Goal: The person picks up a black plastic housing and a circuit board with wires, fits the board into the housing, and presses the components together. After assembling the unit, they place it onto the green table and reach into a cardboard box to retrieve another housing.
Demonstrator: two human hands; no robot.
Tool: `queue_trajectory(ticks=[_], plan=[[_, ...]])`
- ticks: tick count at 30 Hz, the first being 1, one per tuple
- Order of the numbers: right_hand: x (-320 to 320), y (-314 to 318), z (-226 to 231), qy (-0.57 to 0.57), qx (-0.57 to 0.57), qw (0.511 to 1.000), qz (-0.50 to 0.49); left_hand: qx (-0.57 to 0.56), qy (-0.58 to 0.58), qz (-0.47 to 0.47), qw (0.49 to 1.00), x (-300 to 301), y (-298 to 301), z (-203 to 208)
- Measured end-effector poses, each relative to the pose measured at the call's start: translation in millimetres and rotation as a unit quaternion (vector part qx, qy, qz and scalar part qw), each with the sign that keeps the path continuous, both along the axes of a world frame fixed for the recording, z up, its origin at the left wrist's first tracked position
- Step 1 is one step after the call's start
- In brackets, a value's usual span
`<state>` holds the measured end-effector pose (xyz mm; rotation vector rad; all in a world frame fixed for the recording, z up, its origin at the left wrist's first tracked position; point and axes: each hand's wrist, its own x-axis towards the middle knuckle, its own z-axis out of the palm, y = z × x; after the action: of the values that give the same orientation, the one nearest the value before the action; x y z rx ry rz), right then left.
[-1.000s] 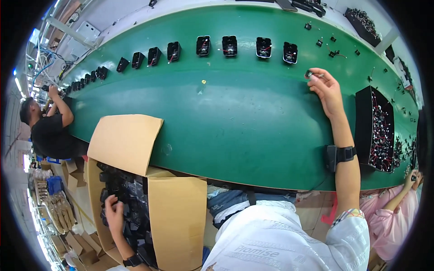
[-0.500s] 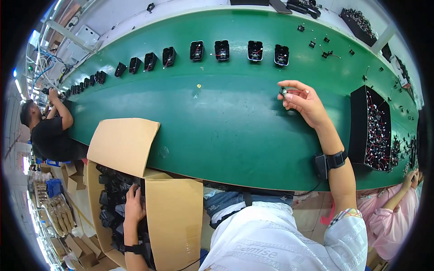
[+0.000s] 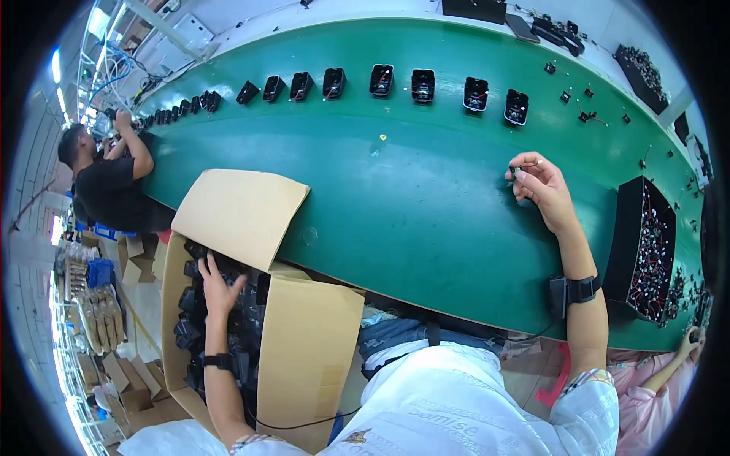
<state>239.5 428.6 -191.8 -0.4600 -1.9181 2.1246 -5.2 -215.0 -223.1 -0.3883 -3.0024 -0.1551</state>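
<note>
My left hand (image 3: pixel 220 289) reaches into a cardboard box (image 3: pixel 310 342) at the lower left, its fingers apart over the black plastic housings (image 3: pixel 247 304) heaped inside. Nothing shows in its grasp. Above the green table, right of the middle, my right hand (image 3: pixel 546 191) pinches a small dark electronic part (image 3: pixel 515 173) with a light-coloured bit and a short wire. Fingers cover much of that part. Beyond this hand, a black housing (image 3: pixel 516 107) with parts inside stands at the right end of a long row.
A black bin (image 3: pixel 625 247) full of small wired parts stands at the table's right, with more parts scattered around it. One person (image 3: pixel 114 178) works at the far left; another person's pink sleeve (image 3: pixel 639 395) shows at the lower right. A raised box flap (image 3: pixel 239 213) overlaps the table edge.
The view has swung, so the table's things appear farther right. My left hand has shifted toward the box's far side, fingers now spread. My right hand still pinches the small part.
</note>
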Motion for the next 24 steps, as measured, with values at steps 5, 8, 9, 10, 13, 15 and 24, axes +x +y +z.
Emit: queue_trajectory(ticks=[5, 8, 9, 10, 13, 15, 24], plan=[[0, 1, -6, 0.019, 0.022, 0.999, 0.031, -0.030, -0.006, 0.167, 0.985, -26, 34, -4], [-3, -1, -6, 0.015, 0.029, 0.998, 0.046, -0.011, -0.050, 0.201, 0.978, -35, 38, 9], [0, -1, -6, 0.003, 0.023, 0.999, 0.027, -0.006, -0.041, 0.195, 0.980, -37, 35, 11], [1, -1, -6, -0.008, 0.018, 1.000, 0.008, -0.002, -0.031, 0.189, 0.981, -34, 29, 12], [6, 3, -9, 0.004, -0.001, 1.000, 0.005, 0.002, -0.035, 0.092, 0.995, -10, 24, 25], [6, 4, -6, 0.003, -0.005, 1.000, 0.010, 0.008, -0.048, 0.069, 0.996, 14, 25, 43], [-2, 3, 2, 0.034, 0.005, 0.999, -0.017, 0.544, -0.032, -0.182, 0.818, 45, 93, 138]])
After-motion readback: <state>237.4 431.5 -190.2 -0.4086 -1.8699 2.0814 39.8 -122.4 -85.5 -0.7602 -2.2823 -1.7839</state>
